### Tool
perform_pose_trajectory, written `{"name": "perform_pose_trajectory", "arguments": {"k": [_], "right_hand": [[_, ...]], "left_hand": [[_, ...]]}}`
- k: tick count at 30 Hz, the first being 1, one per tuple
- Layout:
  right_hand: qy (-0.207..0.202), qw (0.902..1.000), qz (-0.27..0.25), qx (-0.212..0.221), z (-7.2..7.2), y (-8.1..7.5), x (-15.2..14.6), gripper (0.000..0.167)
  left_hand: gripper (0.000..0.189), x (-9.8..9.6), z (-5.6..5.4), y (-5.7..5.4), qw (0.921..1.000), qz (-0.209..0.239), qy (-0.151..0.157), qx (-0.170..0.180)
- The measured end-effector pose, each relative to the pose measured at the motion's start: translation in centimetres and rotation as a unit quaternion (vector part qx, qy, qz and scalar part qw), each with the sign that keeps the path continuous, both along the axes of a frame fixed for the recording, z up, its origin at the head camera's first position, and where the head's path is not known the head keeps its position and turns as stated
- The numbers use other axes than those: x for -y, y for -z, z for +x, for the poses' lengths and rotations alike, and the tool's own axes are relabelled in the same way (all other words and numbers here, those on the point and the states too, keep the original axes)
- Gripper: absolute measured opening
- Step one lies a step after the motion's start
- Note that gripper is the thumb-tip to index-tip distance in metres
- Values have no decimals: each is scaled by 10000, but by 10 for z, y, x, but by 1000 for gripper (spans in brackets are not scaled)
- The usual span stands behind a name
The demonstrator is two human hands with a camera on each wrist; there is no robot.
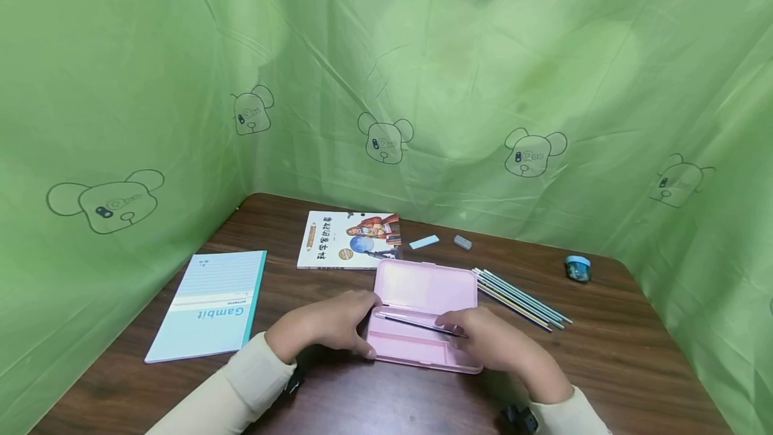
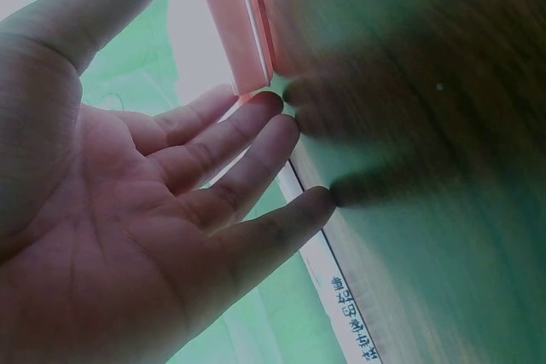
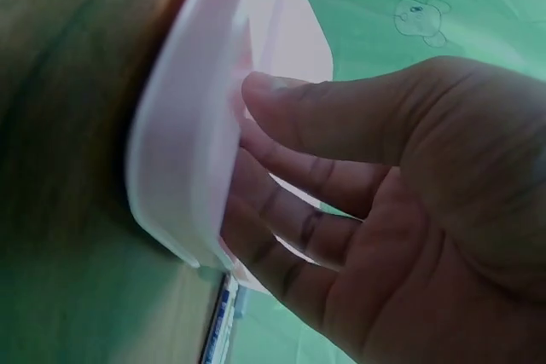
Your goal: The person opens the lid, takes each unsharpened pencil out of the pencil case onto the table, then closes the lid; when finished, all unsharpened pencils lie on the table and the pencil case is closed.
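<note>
A pink pencil case [image 1: 425, 284] lies with its lid folded back on the table. Inside the near half, a dark pencil [image 1: 410, 321] with a pale end lies slantwise. My left hand [image 1: 332, 322] rests at the case's left side, thumb by the near corner and fingers by the hinge; its fingers look loosely extended in the left wrist view. My right hand [image 1: 492, 341] reaches over the case's right end, with fingertips inside and around the pencil's dark end. In the right wrist view, a gap shows between thumb [image 3: 290, 108] and fingers, and no pencil appears there.
Several pencils [image 1: 519, 299] lie right of the case. Behind it are a picture-covered book [image 1: 344, 240], a light blue block [image 1: 424, 242] and a grey eraser [image 1: 462, 242]. A blue-lidded jar [image 1: 578, 268] stands far right, a notebook [image 1: 208, 307] lies left, and green curtains [image 1: 423, 86] surround the table.
</note>
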State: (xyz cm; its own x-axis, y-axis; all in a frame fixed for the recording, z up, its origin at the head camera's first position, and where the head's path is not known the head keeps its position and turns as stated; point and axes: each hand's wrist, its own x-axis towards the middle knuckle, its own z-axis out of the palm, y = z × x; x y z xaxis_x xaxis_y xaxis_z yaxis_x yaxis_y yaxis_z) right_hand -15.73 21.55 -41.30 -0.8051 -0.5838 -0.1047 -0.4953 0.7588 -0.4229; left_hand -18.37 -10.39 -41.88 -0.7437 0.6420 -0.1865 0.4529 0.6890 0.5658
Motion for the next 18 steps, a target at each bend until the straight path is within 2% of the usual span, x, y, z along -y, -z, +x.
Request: {"name": "perform_pose_trajectory", "arguments": {"k": [5, 10, 18], "right_hand": [[-56, 9996, -122, 257, 0, 4, 4, 36], [-86, 9995, -130, 261, -1, 6, 3, 36], [-81, 9982, -285, 517, -3, 9, 0, 41]], "left_hand": [[79, 0, 0, -1, 10000, 11, 2, -14], [79, 0, -1, 0, 10000, -5, -3, -15], [79, -1, 0, -1, 10000, -29, 2, 8]]}}
